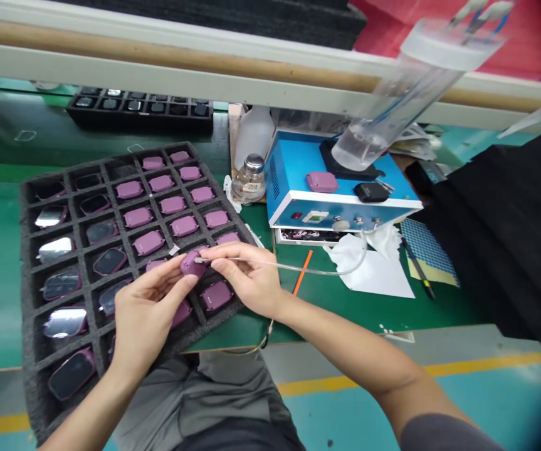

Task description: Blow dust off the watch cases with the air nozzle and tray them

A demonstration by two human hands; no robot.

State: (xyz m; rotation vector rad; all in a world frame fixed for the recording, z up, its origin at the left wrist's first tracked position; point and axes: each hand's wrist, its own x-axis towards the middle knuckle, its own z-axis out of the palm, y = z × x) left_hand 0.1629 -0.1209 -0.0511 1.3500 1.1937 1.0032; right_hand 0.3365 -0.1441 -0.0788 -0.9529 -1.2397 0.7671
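Observation:
Above the foam tray, my left hand grips a purple watch case between thumb and fingers. My right hand is closed in a pinch around a thin metal tube on a clear hose. A small silvery piece shows at the tube's tip, against the case; whether it is attached to either is unclear. More purple cases lie in the right-hand compartments, and dark glass-faced watch bodies fill the left ones.
A blue machine carries a tilted-looking clear cylinder, another purple case and a black block. A glass bottle stands beside it. White paper and an orange stick lie on the green bench. A shelf edge crosses above.

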